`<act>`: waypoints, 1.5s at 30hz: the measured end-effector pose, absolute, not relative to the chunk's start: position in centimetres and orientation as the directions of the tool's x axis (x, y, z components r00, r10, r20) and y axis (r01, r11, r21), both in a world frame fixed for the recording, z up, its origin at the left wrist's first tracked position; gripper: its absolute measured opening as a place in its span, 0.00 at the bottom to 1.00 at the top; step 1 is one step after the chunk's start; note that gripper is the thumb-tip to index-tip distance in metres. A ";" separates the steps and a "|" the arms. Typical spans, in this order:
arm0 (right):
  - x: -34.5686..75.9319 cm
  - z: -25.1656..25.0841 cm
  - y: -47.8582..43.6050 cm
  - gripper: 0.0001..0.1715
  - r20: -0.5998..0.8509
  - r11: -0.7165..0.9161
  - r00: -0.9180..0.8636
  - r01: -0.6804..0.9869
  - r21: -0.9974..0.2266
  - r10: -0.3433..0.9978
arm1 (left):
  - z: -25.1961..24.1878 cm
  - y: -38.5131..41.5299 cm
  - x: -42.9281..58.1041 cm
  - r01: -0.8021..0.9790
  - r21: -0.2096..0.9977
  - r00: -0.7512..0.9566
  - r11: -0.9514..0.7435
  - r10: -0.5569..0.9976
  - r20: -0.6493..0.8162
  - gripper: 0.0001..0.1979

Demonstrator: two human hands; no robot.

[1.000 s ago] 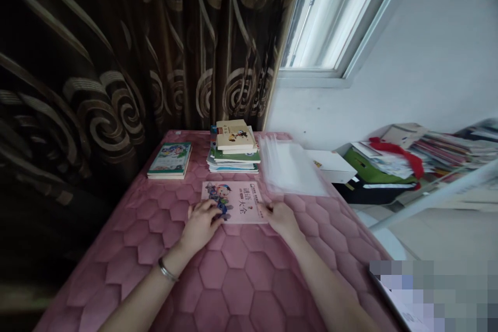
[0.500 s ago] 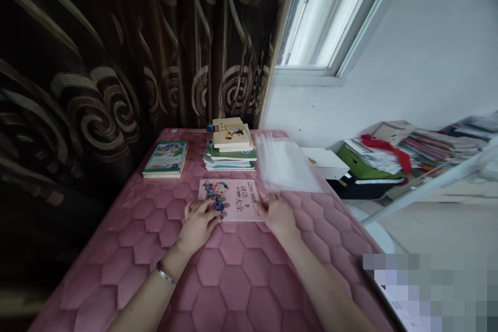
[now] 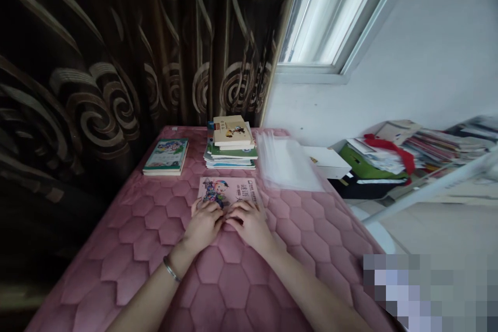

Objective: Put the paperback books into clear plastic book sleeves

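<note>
A pink book [image 3: 229,187] with a cartoon child and Chinese lettering on its cover lies on the pink quilted surface [image 3: 223,275]. My left hand [image 3: 205,220] is closed on its lower left part, fingers bent over the cover. Close beside it, near the middle of the lower edge, my right hand [image 3: 248,222] grips the book with curled fingers. The two hands nearly meet and hide the cover's lower part. Whether anything thin is pinched between the fingertips cannot be seen.
Beyond the book stands a stack of books [image 3: 232,140]. Green-covered books [image 3: 166,156] lie at the left, clear plastic sheets [image 3: 288,163] at the right. Past the edge are a white box [image 3: 329,162] and piled papers [image 3: 383,158]. A dark patterned curtain [image 3: 116,62] borders the left.
My right hand has moved left from the book's right edge to the middle of its lower edge. My left hand has shifted slightly. The book stays in about the same place.
</note>
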State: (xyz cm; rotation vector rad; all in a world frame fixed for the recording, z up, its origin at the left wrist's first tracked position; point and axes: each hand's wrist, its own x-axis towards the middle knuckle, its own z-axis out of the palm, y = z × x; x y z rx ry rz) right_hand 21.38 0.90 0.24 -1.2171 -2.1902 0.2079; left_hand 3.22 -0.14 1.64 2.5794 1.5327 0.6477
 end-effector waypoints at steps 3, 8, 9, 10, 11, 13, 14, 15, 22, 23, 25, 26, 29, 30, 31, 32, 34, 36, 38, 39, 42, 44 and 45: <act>21.6 -0.1 1.1 0.01 0.447 0.559 -0.376 0.721 -0.409 0.812 | 1.5 0.1 3.2 0.823 0.272 0.414 -0.499 0.854 0.315 0.08; 22.7 0.1 1.3 0.02 0.441 0.568 -0.388 0.709 -0.418 0.809 | 1.5 0.2 2.2 0.807 0.332 0.397 -0.488 0.865 0.307 0.09; 23.1 0.3 1.3 0.03 0.426 0.568 -0.399 0.708 -0.420 0.812 | 1.5 0.2 1.8 0.808 0.353 0.380 -0.473 0.874 0.301 0.10; 23.6 0.5 1.4 0.03 0.409 0.569 -0.413 0.706 -0.421 0.814 | 1.5 0.2 1.2 0.811 0.370 0.362 -0.453 0.886 0.290 0.12; 24.0 0.7 1.5 0.04 0.391 0.573 -0.430 0.703 -0.421 0.814 | 1.6 0.2 0.7 0.816 0.384 0.344 -0.431 0.897 0.277 0.15; 24.8 1.0 1.7 0.05 0.362 0.591 -0.470 0.686 -0.425 0.805 | 1.7 0.3 -0.6 0.831 0.400 0.310 -0.387 0.919 0.245 0.21; 25.2 1.1 1.9 0.06 0.354 0.600 -0.486 0.675 -0.428 0.799 | 1.8 0.3 -1.2 0.836 0.405 0.296 -0.369 0.926 0.233 0.24; 25.5 1.1 2.0 0.07 0.347 0.606 -0.497 0.667 -0.434 0.796 | 1.9 0.4 -1.7 0.839 0.412 0.287 -0.356 0.932 0.220 0.27; 27.5 0.9 2.5 0.21 0.231 0.554 -0.516 0.654 -0.515 0.825 | 1.9 0.5 -3.8 0.805 0.498 0.283 -0.323 0.946 0.156 0.35; 27.8 0.8 2.5 0.21 0.220 0.544 -0.514 0.651 -0.530 0.829 | 1.8 0.6 -3.9 0.794 0.518 0.281 -0.318 0.948 0.151 0.35; 28.7 0.5 2.4 0.22 0.202 0.517 -0.499 0.644 -0.564 0.843 | 1.7 0.7 -4.0 0.758 0.569 0.296 -0.319 0.945 0.137 0.34; 29.1 0.3 2.3 0.22 0.189 0.497 -0.488 0.642 -0.584 0.852 | 1.7 0.8 -4.1 0.735 0.592 0.313 -0.329 0.940 0.134 0.34; 30.2 0.0 2.0 0.19 0.178 0.450 -0.446 0.635 -0.627 0.877 | 1.7 1.0 -4.3 0.702 0.603 0.364 -0.378 0.919 0.153 0.30; 30.4 -0.1 1.8 0.18 0.192 0.449 -0.434 0.634 -0.629 0.880 | 1.7 1.0 -4.4 0.705 0.587 0.380 -0.399 0.911 0.163 0.28; 30.6 0.0 1.7 0.17 0.211 0.455 -0.424 0.636 -0.624 0.881 | 1.6 1.0 -4.4 0.711 0.565 0.395 -0.418 0.903 0.171 0.26; 30.6 0.1 1.6 0.16 0.227 0.463 -0.419 0.640 -0.613 0.879 | 1.6 1.0 -4.4 0.717 0.545 0.409 -0.435 0.895 0.176 0.24; 30.7 0.4 1.4 0.16 0.236 0.474 -0.422 0.653 -0.591 0.876 | 1.5 1.0 -4.4 0.722 0.517 0.433 -0.461 0.883 0.182 0.23; 30.7 0.6 1.4 0.16 0.230 0.472 -0.422 0.666 -0.578 0.877 | 1.4 1.0 -4.4 0.726 0.505 0.437 -0.466 0.880 0.184 0.22; 30.9 0.6 1.4 0.16 0.225 0.463 -0.414 0.673 -0.577 0.882 | 1.4 1.0 -4.5 0.731 0.503 0.433 -0.461 0.883 0.180 0.23; 31.0 0.6 1.4 0.17 0.224 0.457 -0.407 0.675 -0.580 0.886 | 1.3 1.1 -4.6 0.734 0.503 0.429 -0.456 0.886 0.177 0.23; 31.3 0.2 1.4 0.18 0.217 0.449 -0.403 0.674 -0.587 0.889 | 1.3 1.2 -4.7 0.736 0.510 0.421 -0.444 0.891 0.168 0.25; 31.4 0.0 1.5 0.19 0.216 0.451 -0.407 0.672 -0.588 0.888 | 1.3 1.3 -4.7 0.734 0.520 0.420 -0.436 0.894 0.156 0.26; 31.5 -0.1 1.5 0.19 0.216 0.452 -0.408 0.671 -0.587 0.887 | 1.3 1.3 -4.7 0.734 0.525 0.418 -0.430 0.896 0.149 0.27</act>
